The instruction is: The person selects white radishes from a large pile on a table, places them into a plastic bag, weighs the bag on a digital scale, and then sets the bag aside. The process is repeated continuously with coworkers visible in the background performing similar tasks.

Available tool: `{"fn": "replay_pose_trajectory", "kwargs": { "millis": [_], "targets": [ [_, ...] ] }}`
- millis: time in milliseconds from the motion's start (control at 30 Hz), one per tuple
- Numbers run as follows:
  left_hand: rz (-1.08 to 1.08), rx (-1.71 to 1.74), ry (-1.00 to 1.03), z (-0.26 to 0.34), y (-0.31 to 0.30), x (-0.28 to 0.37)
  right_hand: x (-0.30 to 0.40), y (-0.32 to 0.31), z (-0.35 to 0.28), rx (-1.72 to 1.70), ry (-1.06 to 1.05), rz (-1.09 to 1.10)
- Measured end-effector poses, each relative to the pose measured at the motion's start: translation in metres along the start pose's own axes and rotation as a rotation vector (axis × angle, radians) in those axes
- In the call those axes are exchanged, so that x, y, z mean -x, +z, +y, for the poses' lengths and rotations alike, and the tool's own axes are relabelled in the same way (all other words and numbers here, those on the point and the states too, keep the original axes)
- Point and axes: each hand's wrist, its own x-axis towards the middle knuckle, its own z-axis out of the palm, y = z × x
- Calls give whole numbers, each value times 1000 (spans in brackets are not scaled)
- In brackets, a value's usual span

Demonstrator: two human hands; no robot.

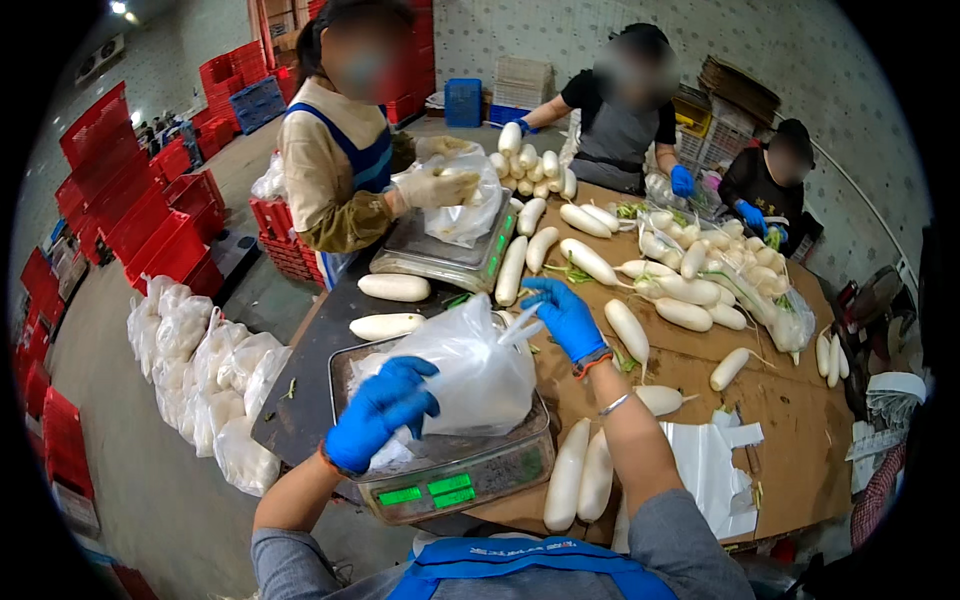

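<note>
A knotted white plastic bag point(472, 375), its contents blurred by the film, rests on the pan of a digital scale point(450, 487) in front of me. My left hand point(379, 412), in a blue glove, is at the bag's left side, fingers apart and curled, holding nothing. Also blue-gloved, my right hand point(570, 319) is by the bag's twisted tail at the upper right; whether its fingers grip the tail is unclear. Two white radishes point(566, 476) lie right of the scale, and another radish point(386, 326) lies behind it.
Across the table, a co-worker's gloved hand point(442, 187) is at a bag on a second scale point(442, 262). Two more people work beyond piled radishes point(690, 292). Flat white bags point(709, 465) lie on the cardboard point(802, 465). Filled bags point(225, 375) stand on the floor at left, near red crates point(165, 232).
</note>
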Motion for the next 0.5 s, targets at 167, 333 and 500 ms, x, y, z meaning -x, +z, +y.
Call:
{"fn": "replay_pose_trajectory", "kwargs": {
  "millis": [167, 333, 500],
  "targets": [
    [109, 77, 162, -4, -2, -30, 12, -16, -58, -950, 279, -393],
    [0, 345, 115, 23, 5, -59, 30, -12, -107, -1128, 200, -560],
    [-220, 463, 12, 36, 24, -69, 27, 12, -125, -638, 200, -509]
  ]
}}
